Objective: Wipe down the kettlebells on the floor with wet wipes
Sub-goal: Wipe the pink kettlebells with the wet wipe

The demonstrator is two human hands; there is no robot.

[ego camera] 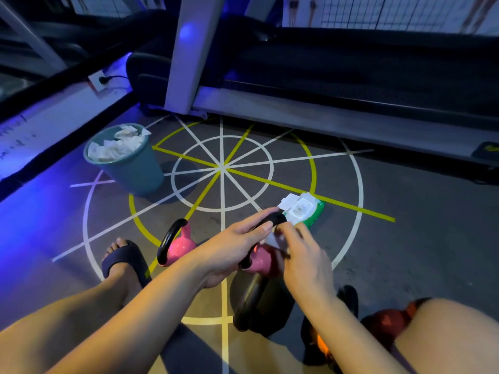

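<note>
A pink kettlebell [260, 261] with a black handle stands on the floor under both hands. My left hand [235, 247] grips its handle from the left. My right hand [299, 252] presses a white wet wipe [271, 240] against the handle. A second pink kettlebell [179, 245] stands just to the left, untouched. A black kettlebell [256, 309] sits closer to me, partly hidden by my right forearm. An open green pack of wet wipes [303, 209] lies on the floor just beyond my hands.
A teal bin [135, 171] full of used wipes stands at the left. A treadmill [324, 85] runs across the back. An orange-lit kettlebell [321, 344] sits by my right leg. My sandalled left foot [122, 259] rests on the floor marked with lines.
</note>
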